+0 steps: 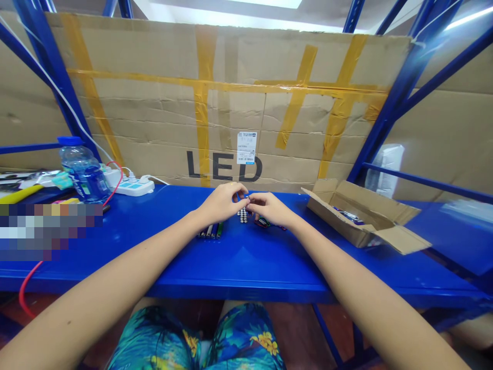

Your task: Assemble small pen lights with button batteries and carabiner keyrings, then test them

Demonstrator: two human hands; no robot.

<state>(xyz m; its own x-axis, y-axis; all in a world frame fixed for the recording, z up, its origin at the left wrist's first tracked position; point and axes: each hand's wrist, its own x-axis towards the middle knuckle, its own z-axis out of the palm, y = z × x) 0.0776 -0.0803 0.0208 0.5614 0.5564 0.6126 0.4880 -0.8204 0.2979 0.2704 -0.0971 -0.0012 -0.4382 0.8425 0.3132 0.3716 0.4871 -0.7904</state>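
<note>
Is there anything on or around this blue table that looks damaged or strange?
Yes: the cardboard panel behind the table is creased, with uneven strips of yellow tape crossing it, so it looks worn. I see no spill.

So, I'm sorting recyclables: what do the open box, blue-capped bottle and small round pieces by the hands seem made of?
Open box: matte cardboard, with folded brown flaps.
Bottle: probably glossy plastic, being see-through.
Round pieces: perhaps metal, from their silvery shine.

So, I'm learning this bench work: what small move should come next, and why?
Probably a gentle fingertip adjustment with the left hand while the right hand steadies: the two nearly meet at the small silver pieces, though anything pinched there is too small to identify.
</note>
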